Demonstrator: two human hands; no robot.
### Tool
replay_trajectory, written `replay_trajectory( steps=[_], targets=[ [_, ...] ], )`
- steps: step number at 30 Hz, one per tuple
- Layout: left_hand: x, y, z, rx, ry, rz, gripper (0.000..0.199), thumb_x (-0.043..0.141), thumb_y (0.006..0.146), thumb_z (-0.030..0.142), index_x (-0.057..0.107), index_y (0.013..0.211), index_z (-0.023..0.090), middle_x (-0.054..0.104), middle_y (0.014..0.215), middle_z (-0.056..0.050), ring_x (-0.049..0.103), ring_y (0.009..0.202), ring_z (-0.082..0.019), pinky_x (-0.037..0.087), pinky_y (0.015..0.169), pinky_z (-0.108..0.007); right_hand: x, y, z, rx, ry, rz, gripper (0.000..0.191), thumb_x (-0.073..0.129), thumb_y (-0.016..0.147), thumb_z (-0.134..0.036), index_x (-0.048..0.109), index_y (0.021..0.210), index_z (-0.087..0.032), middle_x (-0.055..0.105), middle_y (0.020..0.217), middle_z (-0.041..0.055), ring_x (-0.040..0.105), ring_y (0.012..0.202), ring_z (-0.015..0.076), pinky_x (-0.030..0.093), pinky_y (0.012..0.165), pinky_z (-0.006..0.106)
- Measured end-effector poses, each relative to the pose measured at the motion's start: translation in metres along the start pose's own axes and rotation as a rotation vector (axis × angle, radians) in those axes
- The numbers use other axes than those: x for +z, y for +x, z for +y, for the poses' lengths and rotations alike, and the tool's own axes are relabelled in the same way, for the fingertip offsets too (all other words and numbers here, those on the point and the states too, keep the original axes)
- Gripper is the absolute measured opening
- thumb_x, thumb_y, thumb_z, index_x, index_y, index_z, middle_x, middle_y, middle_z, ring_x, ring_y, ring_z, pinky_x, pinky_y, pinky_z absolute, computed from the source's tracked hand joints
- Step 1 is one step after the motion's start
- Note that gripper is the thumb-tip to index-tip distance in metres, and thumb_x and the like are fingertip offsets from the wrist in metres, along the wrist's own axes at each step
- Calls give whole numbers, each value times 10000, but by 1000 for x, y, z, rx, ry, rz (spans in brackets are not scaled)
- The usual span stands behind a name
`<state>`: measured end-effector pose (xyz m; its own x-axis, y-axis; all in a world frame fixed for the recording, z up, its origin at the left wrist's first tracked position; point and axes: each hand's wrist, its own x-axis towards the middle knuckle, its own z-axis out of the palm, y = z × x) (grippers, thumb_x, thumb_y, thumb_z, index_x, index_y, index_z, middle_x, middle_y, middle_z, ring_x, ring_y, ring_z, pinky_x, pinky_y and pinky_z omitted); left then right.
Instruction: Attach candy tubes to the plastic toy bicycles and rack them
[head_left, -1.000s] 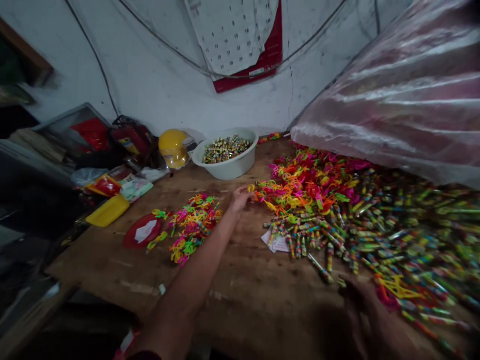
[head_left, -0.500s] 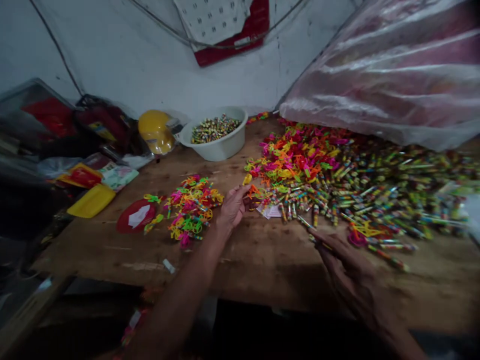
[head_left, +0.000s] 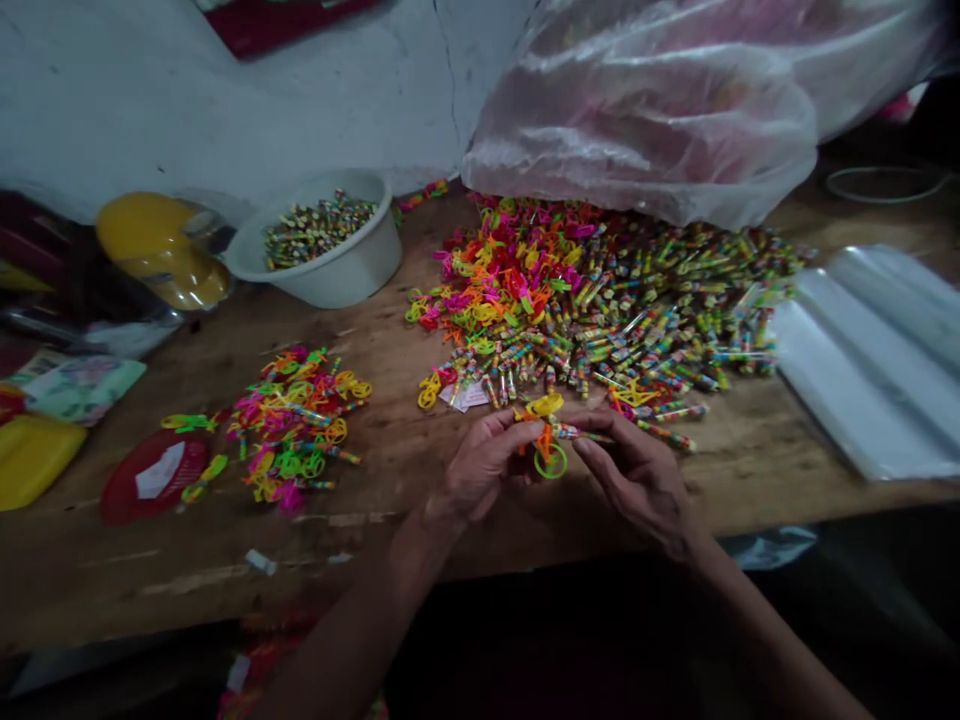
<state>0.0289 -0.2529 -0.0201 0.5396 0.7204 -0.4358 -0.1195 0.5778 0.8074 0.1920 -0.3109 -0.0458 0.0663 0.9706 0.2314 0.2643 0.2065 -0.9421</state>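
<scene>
Near the table's front edge, my left hand (head_left: 487, 462) pinches small plastic pieces (head_left: 546, 432) in yellow, orange and green; a green ring hangs lowest. My right hand (head_left: 636, 468) is closed on a thin, patterned candy-like tube (head_left: 581, 433), its end touching those pieces. Behind the hands lies a wide heap of similar wrapped tubes (head_left: 622, 325). Bright plastic pieces (head_left: 502, 265) are piled at that heap's left side. A smaller mixed pile (head_left: 300, 425) of plastic pieces and tubes lies to the left of my hands.
A white bowl (head_left: 337, 285) of tubes stands at the back left, beside a yellow object (head_left: 154, 240) in clear plastic. A red disc (head_left: 142, 490) lies left. A large plastic bag (head_left: 637, 130) rests behind the heap. Clear plastic sheets (head_left: 877, 370) lie right.
The view has swung right. My hands, apart before, have come together, bringing the right hand's tube against the pieces in my left hand. A green ring now shows below the yellow and orange pieces.
</scene>
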Motion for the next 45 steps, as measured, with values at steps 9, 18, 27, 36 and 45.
replay_trajectory(
  steps=[9, 18, 27, 36, 45],
  targets=[
    [-3, 3, -12, -83, -193, -56, 189, 661, 761, 274, 611, 859, 120, 606, 681, -10, 563, 543, -94, 501, 505, -219, 0, -6, 8, -4, 23, 96, 205, 564, 840, -206, 609, 1039, -223, 651, 974, 37, 623, 880, 153, 510, 805, 304],
    [1, -1, -22, -96, -241, -137, 201, 637, 776, 289, 626, 857, 106, 603, 658, -26, 573, 524, -107, 525, 523, -244, 5, -14, 12, -111, 47, 101, 168, 548, 840, -191, 626, 986, -221, 636, 911, 47, 608, 868, 171, 515, 761, 317],
    [2, -11, -26, -93, -187, -140, 183, 592, 810, 267, 628, 884, 104, 603, 711, -39, 592, 569, -121, 543, 563, -283, 17, -25, 21, 53, 249, 91, 110, 524, 868, -228, 594, 952, -216, 618, 919, 34, 600, 874, 150, 515, 746, 276],
    [10, -15, -30, -78, -48, 43, 205, 673, 733, 274, 600, 827, 107, 606, 695, -19, 576, 565, -117, 550, 547, -303, -14, -12, 8, -232, -137, -242, 225, 503, 850, -131, 603, 1033, -215, 621, 888, 43, 594, 817, 154, 490, 711, 287],
    [-81, -42, 21, 168, 244, 520, 321, 680, 696, 402, 632, 857, 129, 631, 729, -15, 555, 576, -100, 464, 561, -216, 12, -16, 22, 6, -179, -14, 368, 508, 867, -285, 487, 1226, -209, 630, 953, 58, 611, 763, 152, 505, 660, 272]
  ],
)
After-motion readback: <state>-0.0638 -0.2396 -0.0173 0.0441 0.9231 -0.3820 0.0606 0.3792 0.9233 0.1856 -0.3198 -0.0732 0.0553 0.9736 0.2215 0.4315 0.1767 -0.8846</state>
